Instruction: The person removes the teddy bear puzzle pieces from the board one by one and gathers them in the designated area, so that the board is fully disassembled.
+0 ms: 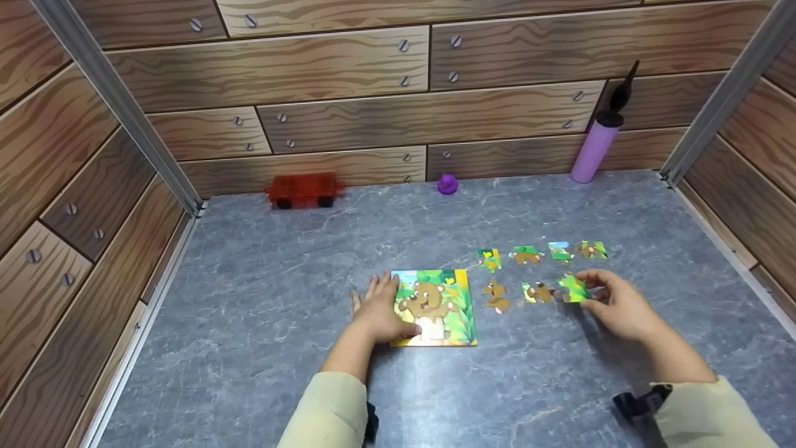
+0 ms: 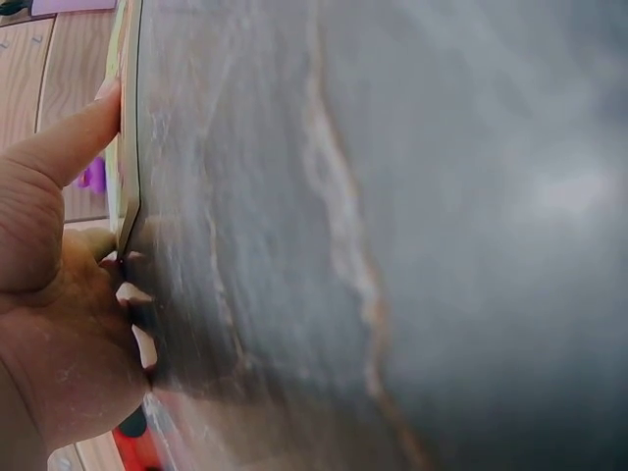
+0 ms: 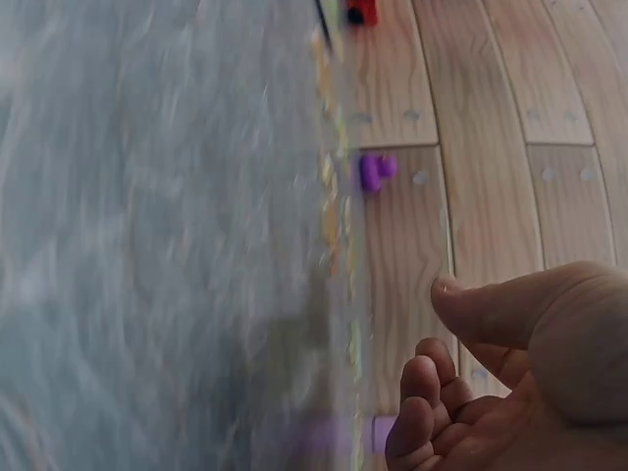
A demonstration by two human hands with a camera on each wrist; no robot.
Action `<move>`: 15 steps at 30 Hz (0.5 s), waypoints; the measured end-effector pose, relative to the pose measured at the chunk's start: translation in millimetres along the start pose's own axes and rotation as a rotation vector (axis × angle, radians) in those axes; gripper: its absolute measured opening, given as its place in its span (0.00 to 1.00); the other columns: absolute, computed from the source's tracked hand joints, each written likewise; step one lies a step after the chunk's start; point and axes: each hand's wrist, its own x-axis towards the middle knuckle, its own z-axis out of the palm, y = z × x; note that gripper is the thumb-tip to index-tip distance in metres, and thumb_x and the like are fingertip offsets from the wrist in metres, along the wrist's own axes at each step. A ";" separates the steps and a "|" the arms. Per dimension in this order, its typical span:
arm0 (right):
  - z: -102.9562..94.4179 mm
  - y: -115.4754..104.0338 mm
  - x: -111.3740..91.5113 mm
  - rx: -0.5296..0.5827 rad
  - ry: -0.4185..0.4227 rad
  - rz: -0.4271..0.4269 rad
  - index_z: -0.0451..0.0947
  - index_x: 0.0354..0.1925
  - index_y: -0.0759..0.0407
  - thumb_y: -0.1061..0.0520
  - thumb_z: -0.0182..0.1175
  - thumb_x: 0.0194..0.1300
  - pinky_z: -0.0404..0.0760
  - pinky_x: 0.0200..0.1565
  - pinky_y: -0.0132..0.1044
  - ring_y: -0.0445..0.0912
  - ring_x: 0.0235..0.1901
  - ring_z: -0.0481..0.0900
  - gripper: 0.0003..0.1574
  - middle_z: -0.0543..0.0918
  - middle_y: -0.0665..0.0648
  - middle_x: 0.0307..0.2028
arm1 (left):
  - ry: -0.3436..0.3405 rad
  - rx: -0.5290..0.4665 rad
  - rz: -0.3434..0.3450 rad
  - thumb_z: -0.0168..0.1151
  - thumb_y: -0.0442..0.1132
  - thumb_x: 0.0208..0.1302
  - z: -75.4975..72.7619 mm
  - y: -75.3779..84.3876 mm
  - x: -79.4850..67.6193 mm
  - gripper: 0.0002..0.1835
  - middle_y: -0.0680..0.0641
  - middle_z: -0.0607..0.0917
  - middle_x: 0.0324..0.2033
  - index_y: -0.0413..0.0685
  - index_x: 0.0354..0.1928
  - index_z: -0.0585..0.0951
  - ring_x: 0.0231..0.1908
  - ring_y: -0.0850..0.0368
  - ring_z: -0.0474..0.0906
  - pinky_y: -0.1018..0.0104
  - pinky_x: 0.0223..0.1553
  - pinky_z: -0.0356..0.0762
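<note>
A square bear jigsaw puzzle board (image 1: 460,311) lies flat on the table. My left hand (image 1: 376,311) rests over its left side, with the thumb on its lower part and the fingers spread along the left edge; the left wrist view shows the thumb (image 2: 83,137) against the board's edge. To the right, my right hand (image 1: 622,308) is at a green puzzle piece (image 1: 572,288), its fingertips at the piece's right side. In the right wrist view the thumb (image 3: 481,309) and fingers stand apart, and no piece shows between them.
Several loose puzzle pieces (image 1: 527,254) lie in two rows right of the board, including a brown bear piece (image 1: 495,295). Along the back wall stand a red toy car (image 1: 303,190), a small purple toy (image 1: 447,184) and a lilac pump (image 1: 596,149). Wood-patterned walls enclose the table.
</note>
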 end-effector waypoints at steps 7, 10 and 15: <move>-3.0 14.7 7.6 -0.051 -0.056 0.085 0.68 0.66 0.79 0.71 0.60 0.70 0.81 0.49 0.57 0.66 0.49 0.80 0.28 0.76 0.77 0.53 | 0.005 -0.004 0.002 0.83 0.57 0.54 0.1 -0.3 -0.6 0.61 0.42 0.51 0.84 0.47 0.84 0.59 0.83 0.41 0.38 0.31 0.77 0.25; -3.5 19.7 10.5 -0.062 -0.074 0.103 0.68 0.66 0.79 0.71 0.60 0.70 0.80 0.49 0.58 0.66 0.49 0.79 0.28 0.75 0.78 0.52 | 0.006 -0.015 0.005 0.83 0.56 0.53 -0.6 0.5 -1.6 0.61 0.43 0.51 0.84 0.47 0.84 0.59 0.83 0.41 0.38 0.31 0.77 0.24; -2.7 27.0 14.2 -0.082 -0.088 0.115 0.69 0.64 0.79 0.72 0.61 0.69 0.80 0.52 0.61 0.67 0.50 0.79 0.27 0.76 0.79 0.53 | 0.008 -0.030 0.007 0.83 0.55 0.53 -0.9 1.6 -2.2 0.60 0.43 0.52 0.84 0.48 0.84 0.60 0.83 0.41 0.38 0.31 0.77 0.25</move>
